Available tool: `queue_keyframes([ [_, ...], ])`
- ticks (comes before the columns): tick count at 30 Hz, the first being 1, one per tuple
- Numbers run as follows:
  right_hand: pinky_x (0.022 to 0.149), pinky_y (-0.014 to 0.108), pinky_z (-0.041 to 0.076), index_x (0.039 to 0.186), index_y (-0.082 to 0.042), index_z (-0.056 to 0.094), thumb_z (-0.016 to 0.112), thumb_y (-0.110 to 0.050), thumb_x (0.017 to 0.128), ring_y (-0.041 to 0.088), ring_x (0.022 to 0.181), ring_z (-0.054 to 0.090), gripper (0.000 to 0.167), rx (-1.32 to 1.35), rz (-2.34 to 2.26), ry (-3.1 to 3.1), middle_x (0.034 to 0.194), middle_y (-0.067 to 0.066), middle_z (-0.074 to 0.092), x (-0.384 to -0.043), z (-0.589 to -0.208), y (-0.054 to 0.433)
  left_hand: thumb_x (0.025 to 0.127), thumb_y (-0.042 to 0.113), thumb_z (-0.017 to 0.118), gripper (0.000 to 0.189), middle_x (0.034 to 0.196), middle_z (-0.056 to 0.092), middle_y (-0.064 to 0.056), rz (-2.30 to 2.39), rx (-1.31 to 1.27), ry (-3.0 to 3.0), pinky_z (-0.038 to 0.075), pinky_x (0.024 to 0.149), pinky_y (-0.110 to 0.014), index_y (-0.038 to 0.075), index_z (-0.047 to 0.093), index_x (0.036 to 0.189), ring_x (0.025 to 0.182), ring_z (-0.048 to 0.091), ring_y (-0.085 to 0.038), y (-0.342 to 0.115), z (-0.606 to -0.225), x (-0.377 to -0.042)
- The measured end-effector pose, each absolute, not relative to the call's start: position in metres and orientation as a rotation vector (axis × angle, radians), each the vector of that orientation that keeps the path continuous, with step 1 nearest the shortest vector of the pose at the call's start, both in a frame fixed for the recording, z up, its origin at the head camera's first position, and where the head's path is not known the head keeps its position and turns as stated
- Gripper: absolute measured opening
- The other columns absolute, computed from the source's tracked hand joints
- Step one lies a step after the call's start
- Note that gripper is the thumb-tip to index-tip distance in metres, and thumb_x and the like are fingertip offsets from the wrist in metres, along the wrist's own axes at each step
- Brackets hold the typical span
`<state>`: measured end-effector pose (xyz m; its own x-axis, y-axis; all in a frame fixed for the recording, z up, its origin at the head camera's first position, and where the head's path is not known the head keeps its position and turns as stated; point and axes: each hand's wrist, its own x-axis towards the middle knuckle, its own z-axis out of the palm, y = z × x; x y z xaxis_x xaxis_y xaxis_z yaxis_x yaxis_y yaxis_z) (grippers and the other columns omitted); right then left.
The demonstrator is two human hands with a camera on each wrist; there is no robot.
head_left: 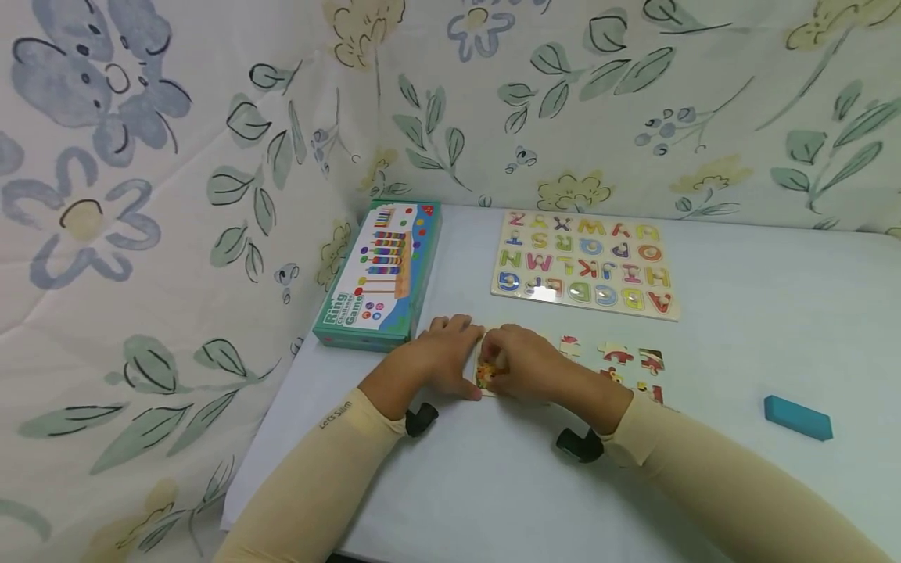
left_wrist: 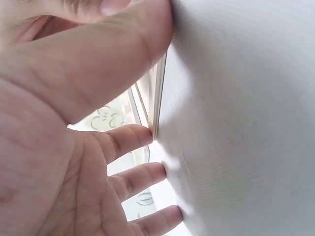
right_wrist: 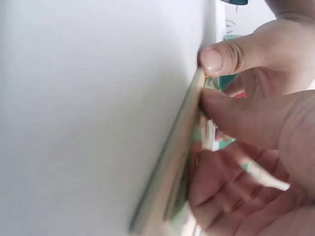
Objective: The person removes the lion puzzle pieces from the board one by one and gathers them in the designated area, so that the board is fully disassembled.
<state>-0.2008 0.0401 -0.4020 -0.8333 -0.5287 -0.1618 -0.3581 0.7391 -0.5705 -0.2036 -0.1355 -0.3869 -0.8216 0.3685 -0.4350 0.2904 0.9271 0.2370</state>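
Observation:
A small wooden jigsaw board point(head_left: 481, 389) lies on the white table, largely covered by both hands. My left hand point(head_left: 446, 356) rests at its left edge, thumb and fingers spread, fingertips on the table and board edge. My right hand point(head_left: 524, 363) is over the board with its fingers curled, pinching a jigsaw piece at the orange and yellow picture point(head_left: 486, 374); the piece is mostly hidden. In the right wrist view, the right thumb point(right_wrist: 241, 115) presses near the board's corner, close to the left thumb point(right_wrist: 216, 60). A pale, green-marked sliver point(right_wrist: 263, 176) shows across the right fingers.
Several loose jigsaw pieces point(head_left: 618, 353) lie right of the board. Behind them is a wooden alphabet board point(head_left: 584, 263). A green Ring Challenge Game box point(head_left: 380, 274) stands at the back left, and a teal block point(head_left: 798, 417) lies at the right. Floral cloth point(head_left: 450, 102) hangs behind.

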Motion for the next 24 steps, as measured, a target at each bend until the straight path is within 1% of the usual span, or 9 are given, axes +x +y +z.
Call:
queue_keyframes([
  [4,0.07,0.029,0.052,0.09,-0.019,0.064,0.081,-0.016,0.089,0.014,0.078,0.058,0.017,-0.749,-0.941,2.57,0.086,-0.005,0.064,-0.202,-0.395,0.052,0.08,0.05,0.085,0.101,0.168,0.023,-0.008,0.211,0.458,2.6,0.031,0.12,-0.056,0.02,0.032,0.161,0.152,0.022,-0.038,-0.135,-0.387,-0.205],
  [6,0.072,0.027,0.052,0.091,-0.019,0.065,0.08,-0.018,0.091,0.014,0.079,0.058,0.015,-0.741,-0.985,2.567,0.084,-0.006,0.065,-0.203,-0.388,0.062,0.079,0.051,0.085,0.102,0.168,0.024,-0.008,0.209,0.454,2.603,0.032,0.12,-0.056,0.02,0.032,0.16,0.152,0.023,-0.037,-0.135,-0.388,-0.205],
  [8,0.071,0.027,0.053,0.092,-0.019,0.065,0.08,-0.02,0.091,0.015,0.079,0.059,0.015,-0.702,-0.999,2.577,0.085,-0.004,0.064,-0.202,-0.38,0.074,0.08,0.051,0.085,0.101,0.168,0.023,-0.008,0.21,0.458,2.602,0.032,0.12,-0.056,0.02,0.032,0.16,0.152,0.023,-0.037,-0.134,-0.388,-0.205],
  [12,0.062,0.027,0.053,0.093,-0.018,0.067,0.08,-0.021,0.09,0.019,0.075,0.064,0.014,-0.573,-1.005,2.573,0.085,0.0,0.067,-0.199,-0.372,0.106,0.08,0.05,0.085,0.101,0.169,0.022,-0.009,0.212,0.466,2.596,0.032,0.12,-0.056,0.02,0.032,0.16,0.152,0.022,-0.037,-0.132,-0.387,-0.204],
  [15,0.056,0.028,0.051,0.091,-0.017,0.067,0.081,-0.022,0.089,0.021,0.073,0.064,0.015,-0.478,-0.982,2.539,0.083,0.002,0.067,-0.193,-0.373,0.129,0.08,0.049,0.085,0.1,0.169,0.022,-0.009,0.212,0.461,2.591,0.031,0.12,-0.056,0.02,0.032,0.16,0.152,0.021,-0.037,-0.13,-0.386,-0.203],
  [20,0.062,0.027,0.049,0.09,-0.016,0.069,0.084,-0.021,0.086,0.018,0.076,0.058,0.017,-0.429,-0.947,2.489,0.079,0.0,0.064,-0.18,-0.384,0.151,0.08,0.048,0.086,0.101,0.168,0.022,-0.009,0.221,0.455,2.596,0.032,0.119,-0.056,0.019,0.033,0.16,0.151,0.022,-0.037,-0.13,-0.384,-0.202],
  [24,0.065,0.027,0.05,0.087,-0.018,0.071,0.086,-0.018,0.083,0.016,0.077,0.059,0.015,-0.454,-0.938,2.502,0.077,-0.004,0.065,-0.171,-0.396,0.156,0.079,0.048,0.087,0.1,0.168,0.023,-0.009,0.227,0.461,2.603,0.032,0.119,-0.056,0.019,0.033,0.16,0.151,0.023,-0.037,-0.13,-0.385,-0.202],
])
